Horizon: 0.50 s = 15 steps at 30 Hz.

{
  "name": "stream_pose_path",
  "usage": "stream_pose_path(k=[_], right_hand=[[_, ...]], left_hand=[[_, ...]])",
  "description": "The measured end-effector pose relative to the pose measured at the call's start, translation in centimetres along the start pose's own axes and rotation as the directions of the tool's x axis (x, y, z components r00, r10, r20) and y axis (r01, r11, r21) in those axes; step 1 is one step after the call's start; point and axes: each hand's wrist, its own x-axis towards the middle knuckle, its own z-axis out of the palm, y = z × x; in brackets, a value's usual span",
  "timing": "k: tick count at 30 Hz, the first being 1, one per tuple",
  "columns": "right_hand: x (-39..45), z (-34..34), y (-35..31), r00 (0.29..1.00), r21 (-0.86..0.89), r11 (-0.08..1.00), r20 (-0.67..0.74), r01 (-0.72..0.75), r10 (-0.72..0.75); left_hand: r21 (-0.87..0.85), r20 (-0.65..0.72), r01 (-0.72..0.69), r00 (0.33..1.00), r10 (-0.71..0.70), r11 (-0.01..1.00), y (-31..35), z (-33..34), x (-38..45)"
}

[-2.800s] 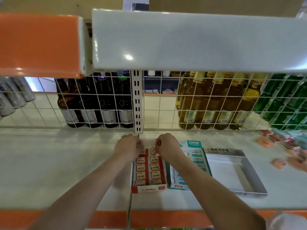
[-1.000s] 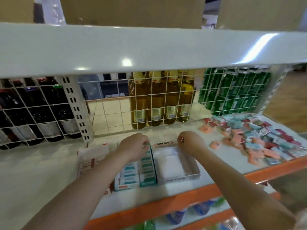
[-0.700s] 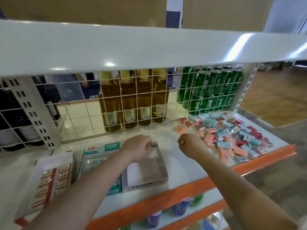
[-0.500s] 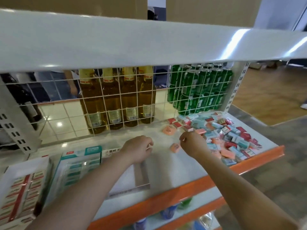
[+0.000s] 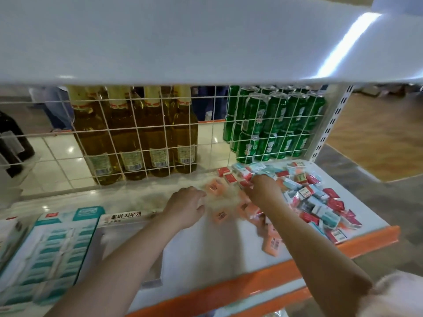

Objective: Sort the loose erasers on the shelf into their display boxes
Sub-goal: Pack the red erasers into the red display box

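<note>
At the far left a teal display box (image 5: 49, 255) lies flat on the white shelf (image 5: 206, 255), its rows of teal-and-white erasers packed tight; just beside it on the right sits an open white box (image 5: 123, 219) with Korean lettering on its rear flap, the left forearm crossing over it. The left hand (image 5: 185, 208) hovers palm down near mid-shelf, fingers loosely curled and holding nothing. Between the hands lie scattered salmon erasers (image 5: 220, 216), small flat blocks with barcode stickers — blurred, so perhaps more than can be counted. The right hand (image 5: 263, 191) reaches into the near edge of the loose pile (image 5: 315, 200) of red, teal and salmon erasers; whether its fingers pinch one I cannot tell. The pile fills the shelf's right end up to the orange front lip (image 5: 320, 250); bare shelf lies in front of the hands. Behind, a white wire grid (image 5: 160, 138) closes the back.
</note>
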Motion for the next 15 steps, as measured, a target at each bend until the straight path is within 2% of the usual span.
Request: stream_pose_path(k=[7,15], right_hand=[[2.2,1.1,0.2,0.999,-0.138,0.99,0.038,-0.005,0.01],[3.1,0.0,2.3,1.0,0.047,0.999,-0.016,0.009,-0.008]], left_hand=[[-0.028,-0.082,0.063,0.995,-0.065,0.998,0.8,0.6,1.0],[-0.075,-0.106,0.05,0.993,-0.058,0.996,2.8,1.1,3.8]])
